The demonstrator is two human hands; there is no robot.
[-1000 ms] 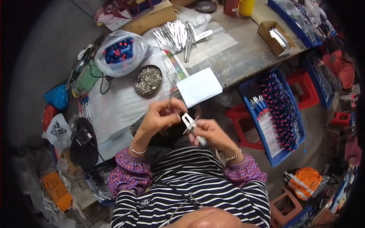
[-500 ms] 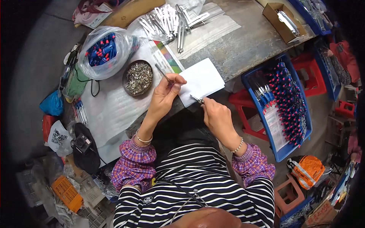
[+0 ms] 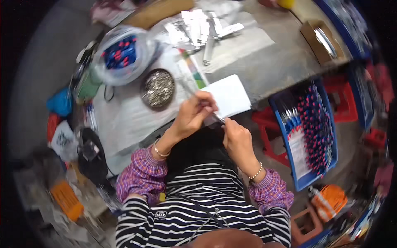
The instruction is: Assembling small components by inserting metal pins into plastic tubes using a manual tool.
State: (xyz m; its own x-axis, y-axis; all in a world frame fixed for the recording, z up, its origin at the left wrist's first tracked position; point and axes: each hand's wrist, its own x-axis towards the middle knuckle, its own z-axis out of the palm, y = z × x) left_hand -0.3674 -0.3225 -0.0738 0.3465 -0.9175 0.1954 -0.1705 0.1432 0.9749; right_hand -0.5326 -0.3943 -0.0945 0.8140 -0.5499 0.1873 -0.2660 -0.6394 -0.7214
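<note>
Close together in front of me, just past the table's near edge, are both hands. My left hand [image 3: 192, 118] is closed in a pinch on a slim metal strip [image 3: 189, 87], which sticks up past the fingers and is smeared by motion. Between the fingers of my right hand [image 3: 239, 142] is a small metal piece [image 3: 218, 120], its tip pointing toward the left fingertips; its kind is unclear. Folded white paper [image 3: 231, 95] lies just beyond the hands. Left of them, a dark round bowl [image 3: 143, 96] holds many tiny shiny metal parts [image 3: 159, 87].
A clear plastic bag [image 3: 142, 66] of blue, red-tipped pieces [image 3: 120, 53] stands at the far left. Shiny metal strips [image 3: 198, 29] lie heaped at the back. On the right are a blue tray [image 3: 306, 182] of red-tipped pieces, red stools [image 3: 264, 124] and a cardboard box [image 3: 310, 41].
My left hand has come down and toward the right hand, so the fingertips are now nearly together. The whole view has shifted slightly and is blurred.
</note>
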